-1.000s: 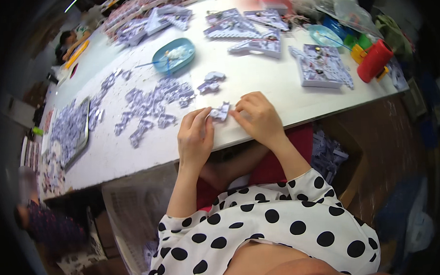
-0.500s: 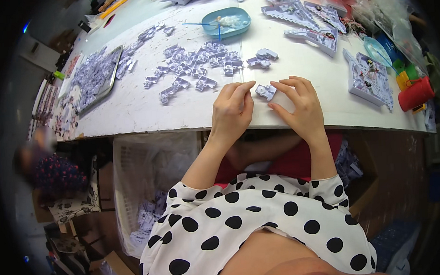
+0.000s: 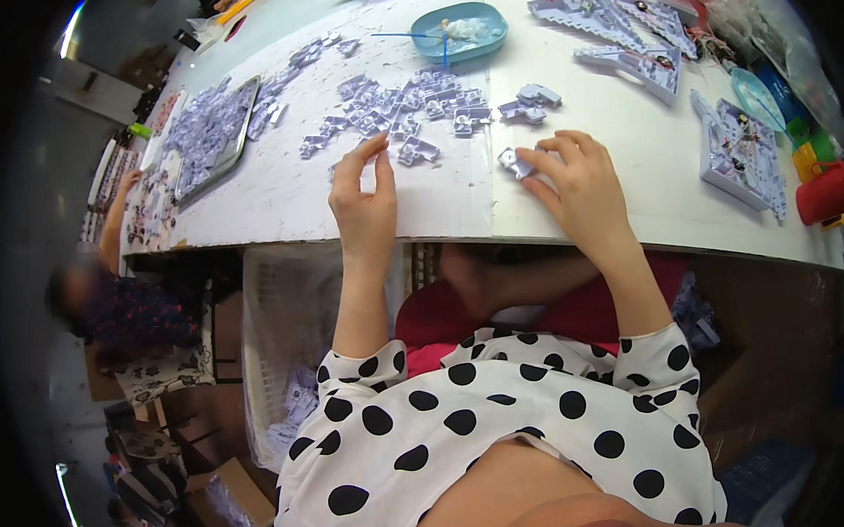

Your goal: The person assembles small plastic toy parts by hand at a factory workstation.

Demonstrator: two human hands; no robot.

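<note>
White table (image 3: pixel 278 199), small lilac piece (image 3: pixel 513 162) in right hand (image 3: pixel 579 186), red cup (image 3: pixel 826 193) far right.

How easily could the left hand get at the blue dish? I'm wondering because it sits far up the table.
Probably yes, with a stretch. The left hand is raised near the table edge, its fingers free, and the blue dish lies beyond a scatter of low grey parts; nothing tall stands between.
</note>
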